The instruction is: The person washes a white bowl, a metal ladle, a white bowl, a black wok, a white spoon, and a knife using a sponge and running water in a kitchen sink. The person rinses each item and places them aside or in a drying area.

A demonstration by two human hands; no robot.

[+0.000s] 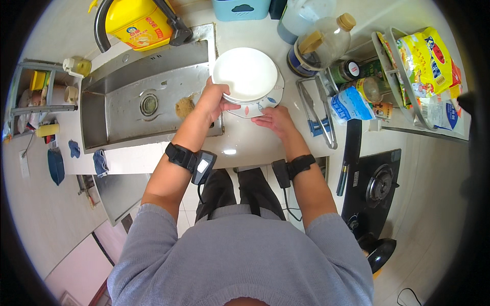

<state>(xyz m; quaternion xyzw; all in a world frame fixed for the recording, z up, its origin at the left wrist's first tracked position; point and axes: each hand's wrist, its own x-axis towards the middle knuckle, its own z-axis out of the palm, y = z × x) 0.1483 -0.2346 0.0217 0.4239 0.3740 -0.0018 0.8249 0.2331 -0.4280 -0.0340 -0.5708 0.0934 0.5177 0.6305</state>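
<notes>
Several round white plates (245,72) sit stacked over a patterned plate (254,111) with leaf or fish motifs, beside the sink's right rim. My left hand (216,100) grips the white plates at their near left edge, thumb on the rim and fingers below it. At the near edge, my right hand (275,119) holds the patterned plate, with its thumb by the rim. The plates hide what lies directly under them.
Left of the plates is a steel sink (122,128) with a brown scrubber (185,107) inside. Metal tongs (319,111), a large bottle (325,42) and a seasoning rack (398,69) stand right. A black-handled knife (349,153) lies near the gas stove (379,183).
</notes>
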